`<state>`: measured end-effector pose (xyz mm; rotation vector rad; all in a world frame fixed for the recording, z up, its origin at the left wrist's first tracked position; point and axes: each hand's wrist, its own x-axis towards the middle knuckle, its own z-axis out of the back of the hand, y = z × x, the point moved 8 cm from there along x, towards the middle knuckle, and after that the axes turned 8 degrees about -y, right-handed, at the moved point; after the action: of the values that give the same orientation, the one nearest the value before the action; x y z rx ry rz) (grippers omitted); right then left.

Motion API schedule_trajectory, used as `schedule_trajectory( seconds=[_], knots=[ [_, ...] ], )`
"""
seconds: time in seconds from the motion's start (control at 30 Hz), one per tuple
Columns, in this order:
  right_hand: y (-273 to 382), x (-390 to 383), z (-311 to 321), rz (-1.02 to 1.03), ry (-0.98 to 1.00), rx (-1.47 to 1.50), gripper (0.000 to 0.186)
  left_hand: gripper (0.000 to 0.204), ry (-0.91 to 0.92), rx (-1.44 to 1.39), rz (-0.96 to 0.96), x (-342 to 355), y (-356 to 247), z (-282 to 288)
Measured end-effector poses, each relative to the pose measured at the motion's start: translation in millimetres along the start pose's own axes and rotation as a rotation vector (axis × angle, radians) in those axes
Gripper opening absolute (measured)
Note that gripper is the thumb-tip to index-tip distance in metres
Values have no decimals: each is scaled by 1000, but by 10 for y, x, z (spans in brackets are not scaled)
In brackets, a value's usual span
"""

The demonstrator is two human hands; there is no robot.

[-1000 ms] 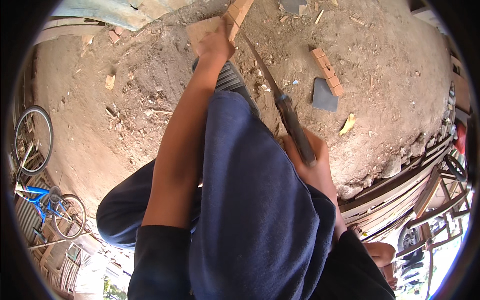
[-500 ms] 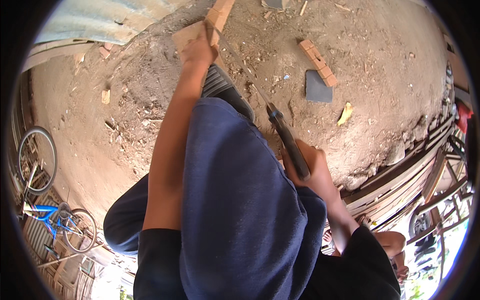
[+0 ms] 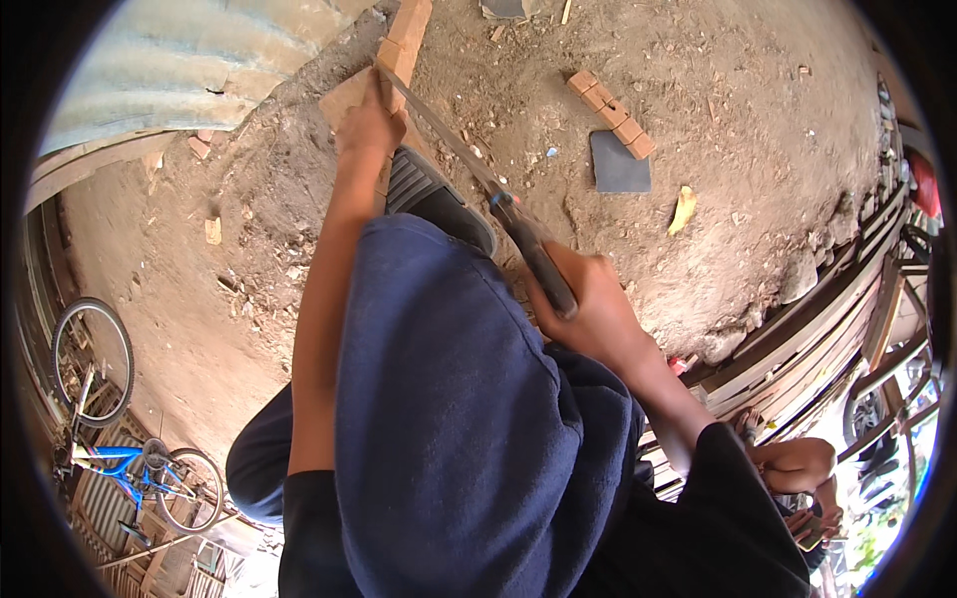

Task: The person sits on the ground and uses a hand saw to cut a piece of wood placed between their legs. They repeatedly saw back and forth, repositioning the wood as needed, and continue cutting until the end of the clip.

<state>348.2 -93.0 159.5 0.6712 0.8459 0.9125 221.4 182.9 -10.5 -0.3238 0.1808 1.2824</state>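
My right hand [image 3: 590,299] is wrapped round the dark handle of a handsaw [image 3: 449,143]. Its thin blade slants up and left to a reddish-brown wooden bar [image 3: 406,38], meeting it just beside my left fingers. My left hand [image 3: 371,132] is closed on the bar and presses it down where it crosses a flat, light-brown board [image 3: 342,98]. Part of the bar is hidden under that hand. Just below, a dark ridged sandal [image 3: 431,195] rests against the wood, and my navy-clad knee [image 3: 439,329] rises between my forearms.
On the dirt floor lie a notched wooden bar [image 3: 611,114], a dark grey square sheet [image 3: 620,162] and a yellow scrap [image 3: 683,210]. Corrugated metal [image 3: 209,60] edges the upper left. A blue bicycle [image 3: 120,473] stands left; stacked planks [image 3: 788,349] and a seated person [image 3: 797,463] are at right.
My right hand has pushed the saw up and left, closer to my left hand. The whole view has shifted a little; my left hand keeps its hold on the bar.
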Motion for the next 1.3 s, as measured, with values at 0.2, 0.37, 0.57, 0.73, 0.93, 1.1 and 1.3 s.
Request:
schedule_trajectory(
  seconds=[0.2,0.37,0.57,0.73,0.93,1.1,1.3],
  knots=[
    [-5,-116,91,35,-30,36,11,84,-19,34,30,14,62,-38],
    [-9,77,-11,39,-63,18,9,86,-14,19,14,35,51,-84],
    [-50,-37,25,-18,23,38,12,85,8,-46,-8,65,130,-81],
    [-77,-19,51,16,-28,25,11,83,-8,17,7,-3,12,-32],
    [-156,54,-18,45,0,33,12,83,-15,1,-4,19,57,-62],
    [-113,-23,83,-42,-11,80,14,83,-71,46,-27,14,6,-43],
    [-190,98,12,-44,-5,92,13,86,-42,29,-19,11,-11,-19]
  ],
)
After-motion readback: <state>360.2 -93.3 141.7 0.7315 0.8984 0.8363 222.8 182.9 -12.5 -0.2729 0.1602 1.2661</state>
